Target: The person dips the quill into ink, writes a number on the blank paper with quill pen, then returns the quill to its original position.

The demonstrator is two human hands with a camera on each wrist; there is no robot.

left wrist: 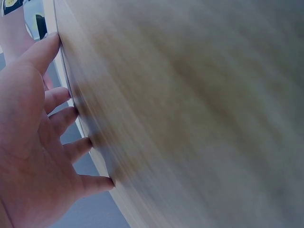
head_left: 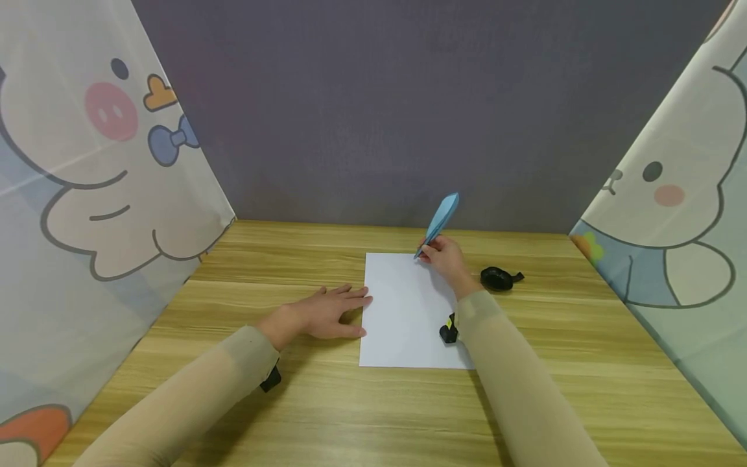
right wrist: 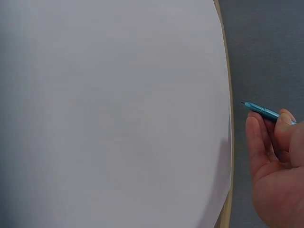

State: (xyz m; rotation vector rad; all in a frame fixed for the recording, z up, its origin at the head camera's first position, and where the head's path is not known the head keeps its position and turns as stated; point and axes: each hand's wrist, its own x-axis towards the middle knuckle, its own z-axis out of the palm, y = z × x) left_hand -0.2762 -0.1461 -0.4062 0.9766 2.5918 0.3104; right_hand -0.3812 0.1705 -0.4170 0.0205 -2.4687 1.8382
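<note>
My right hand [head_left: 446,256] pinches a blue feather-shaped pen [head_left: 441,217] near its tip, over the upper edge of a white sheet of paper [head_left: 403,311]. The feather end points up and away. In the right wrist view the pen's fine tip [right wrist: 259,109] sticks out past the fingers of the right hand [right wrist: 280,166], and no marks show on the paper [right wrist: 128,109]. Spread flat, my left hand [head_left: 329,314] has its fingertips at the paper's left edge. The left wrist view shows the left hand [left wrist: 42,137] with fingers extended against the wooden tabletop [left wrist: 166,118].
Right of the paper lies a small black rounded object [head_left: 497,279] with a short strap-like end. A dark grey panel [head_left: 373,117] stands behind the table, and cartoon-printed cloths [head_left: 105,214] hang at both sides. A black device with yellow [head_left: 449,329] sits at the right wrist.
</note>
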